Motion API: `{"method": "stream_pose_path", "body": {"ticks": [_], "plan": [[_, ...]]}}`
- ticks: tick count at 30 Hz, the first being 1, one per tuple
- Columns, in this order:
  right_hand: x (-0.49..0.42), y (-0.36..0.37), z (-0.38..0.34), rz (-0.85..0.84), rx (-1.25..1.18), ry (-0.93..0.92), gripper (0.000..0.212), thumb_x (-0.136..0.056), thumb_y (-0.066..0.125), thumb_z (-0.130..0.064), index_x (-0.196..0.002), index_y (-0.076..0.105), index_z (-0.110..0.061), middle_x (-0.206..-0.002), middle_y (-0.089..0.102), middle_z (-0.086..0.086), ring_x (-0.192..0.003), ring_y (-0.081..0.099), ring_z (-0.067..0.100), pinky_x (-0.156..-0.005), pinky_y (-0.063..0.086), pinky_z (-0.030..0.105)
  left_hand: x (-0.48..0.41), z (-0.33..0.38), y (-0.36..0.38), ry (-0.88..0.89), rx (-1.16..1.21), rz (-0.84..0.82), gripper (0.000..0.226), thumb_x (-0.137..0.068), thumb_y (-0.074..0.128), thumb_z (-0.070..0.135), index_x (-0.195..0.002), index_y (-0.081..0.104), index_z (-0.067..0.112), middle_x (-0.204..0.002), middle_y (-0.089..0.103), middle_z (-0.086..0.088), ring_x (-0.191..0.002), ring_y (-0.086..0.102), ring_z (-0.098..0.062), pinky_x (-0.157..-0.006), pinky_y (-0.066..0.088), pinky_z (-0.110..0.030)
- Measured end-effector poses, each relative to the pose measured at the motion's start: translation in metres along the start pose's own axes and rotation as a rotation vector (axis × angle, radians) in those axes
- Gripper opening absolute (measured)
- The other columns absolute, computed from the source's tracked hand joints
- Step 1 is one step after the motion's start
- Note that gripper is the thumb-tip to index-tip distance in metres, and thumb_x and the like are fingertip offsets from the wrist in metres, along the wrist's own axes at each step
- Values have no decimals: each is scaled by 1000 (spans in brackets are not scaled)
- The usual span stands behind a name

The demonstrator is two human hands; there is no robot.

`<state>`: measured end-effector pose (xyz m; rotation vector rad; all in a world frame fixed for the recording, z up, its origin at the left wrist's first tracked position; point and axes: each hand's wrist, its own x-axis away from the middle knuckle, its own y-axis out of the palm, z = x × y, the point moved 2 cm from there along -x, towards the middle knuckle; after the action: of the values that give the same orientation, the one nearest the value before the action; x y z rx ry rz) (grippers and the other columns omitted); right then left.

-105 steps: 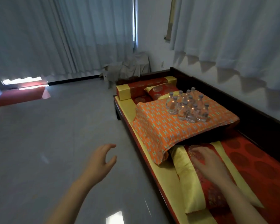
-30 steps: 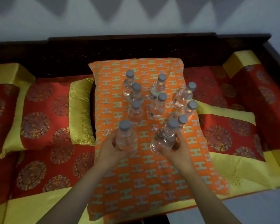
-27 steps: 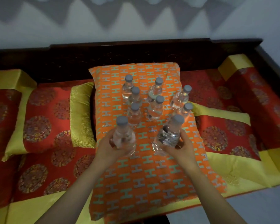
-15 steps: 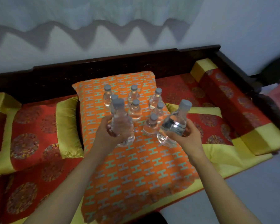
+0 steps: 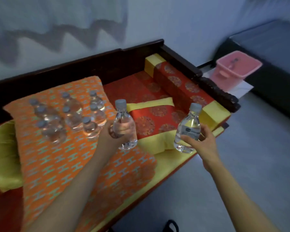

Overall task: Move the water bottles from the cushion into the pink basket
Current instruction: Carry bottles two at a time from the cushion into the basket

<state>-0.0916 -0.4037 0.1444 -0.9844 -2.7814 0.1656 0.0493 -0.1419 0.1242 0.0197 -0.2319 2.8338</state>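
Note:
My left hand grips a clear water bottle with a grey cap, held upright above the right edge of the orange patterned cushion. My right hand holds a second water bottle upright over the bench's front edge. Several more bottles stand on the cushion to the left. The pink basket sits on the floor at the upper right, beyond the bench's end, far from both hands.
The dark wooden bench carries red and yellow cushions and a bolster at its right end. A dark low piece of furniture stands behind the basket. Grey floor lies to the right.
Both hands have lifted a bottle each off the cushion and carried them rightward. The view has swung right, bringing the pink basket into sight.

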Motion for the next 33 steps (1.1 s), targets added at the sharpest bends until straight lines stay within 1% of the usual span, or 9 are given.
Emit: {"method": "stream_pose_path", "body": {"ticks": [3, 7, 10, 14, 16, 19, 23, 27, 33], "plan": [[-12, -82, 8, 31, 7, 11, 52, -65, 85, -6, -104, 56, -24, -100, 67, -2, -87, 67, 16, -72, 53, 28, 4, 14, 82, -2, -3, -48, 50, -66, 83, 0, -107, 56, 3, -85, 63, -2, -64, 59, 7, -59, 48, -12], [-27, -185, 22, 81, 57, 28, 59, -64, 87, -9, -112, 56, -24, -107, 68, 2, -96, 67, 21, -79, 55, 35, 14, 28, 187, -32, 23, -121, 52, -66, 82, 1, -109, 54, 10, -91, 65, 2, -70, 64, 5, -63, 52, -13], [-37, -243, 23, 146, 61, 23, 58, -63, 86, -9, -111, 57, -23, -108, 68, 4, -99, 66, 24, -85, 56, 42, 15, 40, 253, -49, 36, -197, 54, -65, 85, 11, -109, 54, 19, -97, 65, 4, -78, 66, -3, -68, 55, -21], [-48, -317, 26, 268, 10, 25, 56, -64, 85, -6, -110, 58, -20, -106, 68, 4, -98, 65, 24, -79, 54, 34, 12, 66, 338, -27, 33, -333, 55, -61, 85, 13, -106, 53, 22, -95, 65, 6, -75, 66, 0, -64, 53, -18], [-57, -346, 30, 321, -9, 27, 56, -64, 85, -7, -111, 58, -19, -106, 69, 4, -98, 65, 24, -78, 52, 30, 4, 80, 372, -8, 33, -384, 60, -59, 86, 13, -109, 53, 17, -95, 65, 4, -73, 66, 2, -61, 52, -14], [-72, -380, 37, 368, -11, 31, 58, -63, 86, -8, -112, 58, -19, -108, 67, 5, -100, 65, 25, -81, 53, 33, -11, 94, 415, 4, 23, -409, 64, -50, 86, 29, -104, 53, 26, -99, 65, 3, -76, 66, -1, -60, 51, -14], [-108, -425, 39, 393, -5, 26, 55, -64, 85, -4, -109, 58, -22, -105, 67, 3, -97, 64, 24, -76, 51, 27, -40, 99, 476, 23, -10, -432, 57, -60, 86, 18, -105, 52, 25, -100, 65, 1, -82, 65, -9, -62, 52, -19], [-157, -462, 39, 419, -18, 18, 56, -63, 86, -4, -105, 58, -28, -103, 67, -1, -93, 65, 18, -74, 49, 24, -79, 103, 532, 55, -33, -443, 62, -59, 88, 19, -109, 52, 20, -102, 64, 0, -89, 65, -13, -71, 54, -27], [-225, -522, 31, 409, -11, 38, 59, -63, 86, -7, -112, 58, -24, -101, 67, -1, -91, 65, 17, -72, 47, 22, -119, 121, 612, 84, -31, -449, 60, -62, 86, 13, -110, 51, 20, -103, 62, 1, -93, 62, -13, -67, 51, -18]]}}
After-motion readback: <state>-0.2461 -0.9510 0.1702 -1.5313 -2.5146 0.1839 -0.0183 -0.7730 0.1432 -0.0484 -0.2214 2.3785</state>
